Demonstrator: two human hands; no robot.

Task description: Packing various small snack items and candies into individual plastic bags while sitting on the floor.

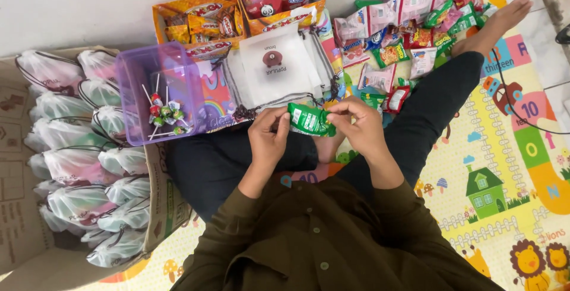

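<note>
Currently I see both hands pinched on one green snack packet (310, 120), which sits directly in front of the stack of white drawstring bags (274, 68). Left hand (268, 135) grips the packet's left end with thumb and fingers closed on it; right hand (356, 123) clamps the right end likewise, so the packet is stretched flat between them, apparently for a steady hold. Left of the bag stack stands a purple plastic bin (159, 92) holding lollipops (165, 114), within easy reach. Beyond the stack sit two orange snack boxes (196, 21). Right of the stack, loose snack packets (409, 29) lie spread on the play mat (504, 166). Far left of the stack, a cardboard box (24, 166) holds filled bags.
</note>
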